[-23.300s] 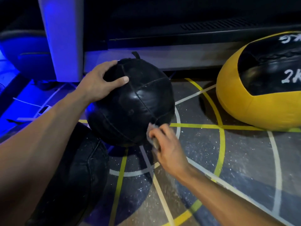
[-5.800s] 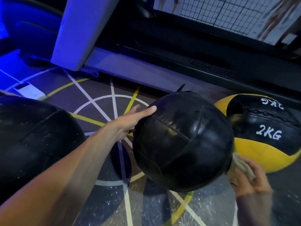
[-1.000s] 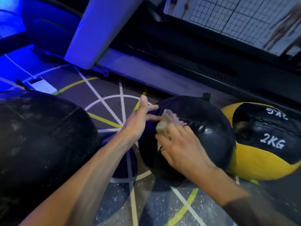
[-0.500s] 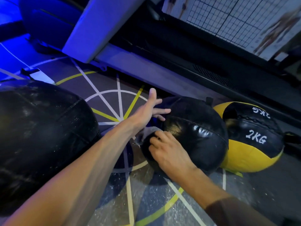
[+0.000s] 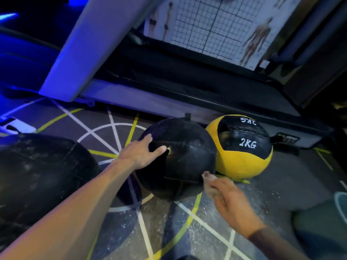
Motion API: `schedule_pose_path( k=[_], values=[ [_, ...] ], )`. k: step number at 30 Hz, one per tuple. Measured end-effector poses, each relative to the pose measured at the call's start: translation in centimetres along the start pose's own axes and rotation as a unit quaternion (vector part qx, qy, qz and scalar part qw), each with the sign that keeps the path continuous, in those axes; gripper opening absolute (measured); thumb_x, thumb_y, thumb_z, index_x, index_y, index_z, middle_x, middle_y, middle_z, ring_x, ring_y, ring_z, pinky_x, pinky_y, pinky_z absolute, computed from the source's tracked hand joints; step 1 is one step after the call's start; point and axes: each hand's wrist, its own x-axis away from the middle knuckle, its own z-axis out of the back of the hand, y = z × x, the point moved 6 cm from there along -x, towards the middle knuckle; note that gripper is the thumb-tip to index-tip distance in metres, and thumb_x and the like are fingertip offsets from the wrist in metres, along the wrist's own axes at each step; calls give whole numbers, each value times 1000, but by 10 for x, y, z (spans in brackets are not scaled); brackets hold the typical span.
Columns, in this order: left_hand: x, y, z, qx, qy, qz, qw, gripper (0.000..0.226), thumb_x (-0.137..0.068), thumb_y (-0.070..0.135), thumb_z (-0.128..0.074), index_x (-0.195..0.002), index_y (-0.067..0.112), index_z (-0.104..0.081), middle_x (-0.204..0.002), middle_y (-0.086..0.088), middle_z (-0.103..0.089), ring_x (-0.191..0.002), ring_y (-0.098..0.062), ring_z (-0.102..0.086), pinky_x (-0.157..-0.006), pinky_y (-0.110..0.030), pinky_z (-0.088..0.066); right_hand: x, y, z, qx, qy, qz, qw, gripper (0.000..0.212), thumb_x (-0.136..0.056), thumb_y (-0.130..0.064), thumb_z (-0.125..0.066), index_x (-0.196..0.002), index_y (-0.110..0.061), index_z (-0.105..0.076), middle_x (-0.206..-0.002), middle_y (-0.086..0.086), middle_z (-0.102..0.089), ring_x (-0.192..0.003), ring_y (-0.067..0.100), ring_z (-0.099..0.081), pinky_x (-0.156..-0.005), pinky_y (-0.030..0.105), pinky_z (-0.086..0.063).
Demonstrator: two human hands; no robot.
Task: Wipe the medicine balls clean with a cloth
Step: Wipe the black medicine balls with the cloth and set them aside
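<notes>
The black medicine ball sat mid-frame on the floor, touching the yellow ball. The left hand lay spread on its left side; the right hand, lower right, pinched the cloth just beside it.

The left hand reaches forward on a straight bare arm, fingers spread and flat, while the right hand hovers lower, its blurred fingers curled in a pinching grip.
</notes>
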Motion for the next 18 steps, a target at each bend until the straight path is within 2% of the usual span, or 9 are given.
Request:
schedule_pose_path(
  k=[2,4,5,7,9,12,14,16,18],
  values=[
    [8,-2,1,-34,-8,11,999,104,-80,94,-34,-164,36,-10,-159,3,-44,-142,-28,-46,-110,-40,-41,7,28,12,-47,84,-128,987,44,-89,0,-64,-131,-15,-66,-122,1,-66,-111,14,-62,-94,17,-43],
    [17,0,-2,-66,-12,11,998,98,-86,85,-40,-164,37,-5,-160,-1,-43,-141,-29,-46,-107,-38,-42,12,48,12,-120,138,-248,951,38,-90,-4,-70,-127,-8,-66,-118,8,-71,-103,22,-66,-87,29,-47],
    [21,2,-4,-80,-11,8,997,96,-88,82,-42,-164,37,-3,-162,-1,-40,-142,-29,-45,-107,-38,-42,10,53,11,-181,158,-287,927,38,-90,-4,-71,-127,-4,-65,-118,10,-72,-100,23,-66,-85,30,-47],
    [26,3,-7,-98,-12,18,995,94,-91,78,-43,-164,36,-3,-164,-2,-36,-142,-29,-44,-109,-38,-40,-4,52,12,-318,214,-315,868,38,-91,-8,-72,-128,-2,-65,-116,12,-72,-98,25,-68,-78,29,-50],
    [28,6,-8,-113,-20,30,993,92,-93,76,-42,-164,34,-2,-165,-3,-34,-143,-30,-44,-111,-38,-39,-26,39,12,-370,257,-288,845,36,-91,-8,-72,-126,-9,-65,-111,4,-70,-94,20,-68,-78,26,-55],
    [28,11,-9,-131,-35,50,990,91,-94,75,-41,-164,34,0,-163,-6,-37,-143,-32,-44,-110,-37,-36,-47,-5,-13,-292,209,-143,922,29,-87,-8,-72,-109,-26,-66,-105,-5,-64,-88,14,-64,-84,38,-58],
    [27,10,-9,-143,-47,65,987,93,-92,78,-39,-164,35,1,-160,-8,-42,-141,-33,-46,-109,-38,-38,-37,-30,-44,-173,141,-54,973,38,-82,-8,-71,-115,-24,-62,-117,-4,-53,-97,12,-57,-87,27,-49],
    [24,7,-8,-145,-59,79,984,94,-90,81,-39,-163,38,2,-158,-10,-45,-139,-34,-48,-107,-40,-39,-16,-37,-66,-58,116,9,991,44,-76,-4,-72,-117,-17,-60,-119,1,-50,-102,15,-53,-85,23,-43],
    [21,4,-8,-130,-55,83,986,94,-90,80,-40,-163,39,1,-162,-9,-39,-143,-33,-43,-112,-41,-37,3,-23,-88,-55,57,20,997,35,-79,1,-68,-111,-13,-61,-112,3,-53,-97,18,-56,-81,23,-45]
  ],
)
